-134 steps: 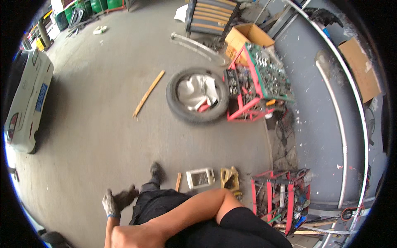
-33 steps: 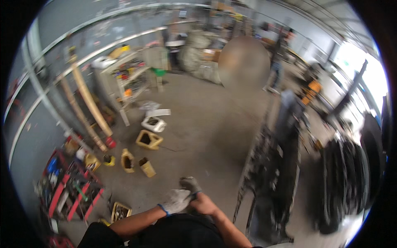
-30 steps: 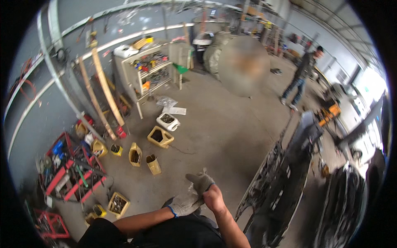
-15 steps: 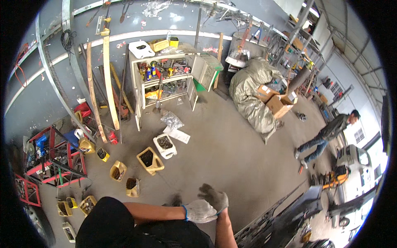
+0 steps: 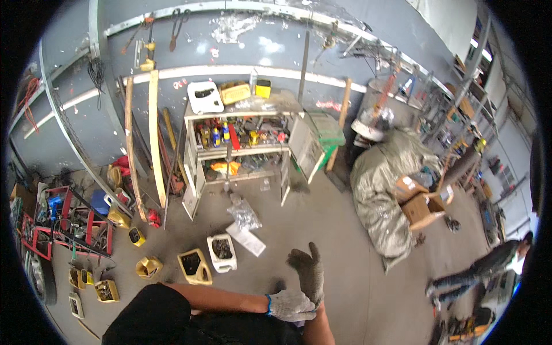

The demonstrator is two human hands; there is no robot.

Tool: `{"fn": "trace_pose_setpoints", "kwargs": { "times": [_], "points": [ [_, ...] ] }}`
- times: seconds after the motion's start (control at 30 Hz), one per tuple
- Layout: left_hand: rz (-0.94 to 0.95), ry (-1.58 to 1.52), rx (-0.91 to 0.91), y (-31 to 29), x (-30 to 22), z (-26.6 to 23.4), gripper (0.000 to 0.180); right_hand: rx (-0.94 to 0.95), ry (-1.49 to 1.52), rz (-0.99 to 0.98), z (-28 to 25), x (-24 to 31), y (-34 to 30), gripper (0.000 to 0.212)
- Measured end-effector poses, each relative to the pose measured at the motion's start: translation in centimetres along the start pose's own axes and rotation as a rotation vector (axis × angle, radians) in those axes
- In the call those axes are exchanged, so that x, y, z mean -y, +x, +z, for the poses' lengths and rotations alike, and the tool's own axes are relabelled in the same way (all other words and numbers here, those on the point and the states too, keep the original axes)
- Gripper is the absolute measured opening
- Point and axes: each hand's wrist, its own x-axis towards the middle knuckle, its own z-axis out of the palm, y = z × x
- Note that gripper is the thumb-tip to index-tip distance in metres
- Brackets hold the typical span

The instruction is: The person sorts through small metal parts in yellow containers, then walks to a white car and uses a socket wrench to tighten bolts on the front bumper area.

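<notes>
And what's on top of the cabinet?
On the cabinet I see a white jug, a yellowish jug and a yellow tub. They cover whatever is right behind them.

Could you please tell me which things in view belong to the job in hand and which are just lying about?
In use:
- Right glove, on the open right hand
- Left glove, on the left hand, gripping the right glove

Lying about:
- Cut-open containers
- Clear plastic bag
- Greenish sheet
- Cardboard box
</notes>
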Motion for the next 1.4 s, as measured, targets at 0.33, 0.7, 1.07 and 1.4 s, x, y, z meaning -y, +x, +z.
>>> {"fn": "trace_pose_setpoints", "kwargs": {
  "times": [0.33, 0.7, 1.07, 1.4],
  "points": [
    [-0.776, -0.035, -0.077, 9.2, 19.0, -16.3, 0.046, 0.504, -1.345, -0.056, -3.3, 5.2, 29.8, 0.019],
    [-1.140, 0.070, -0.712, 13.9, 59.5, -36.7, 0.055, 0.053, -0.996, 0.382, -12.7, 9.7, 57.1, 0.037],
    [-1.290, -0.983, -1.422, 33.0, 94.6, -66.8, 0.048, -0.213, -1.338, 0.313, -4.9, 22.6, 74.4, 0.036],
    [-1.283, -0.496, -1.625, 27.6, 105.2, -64.3, 0.029, -0.158, -0.797, 0.250, -11.2, 17.2, 75.0, 0.026]
  ]
}}
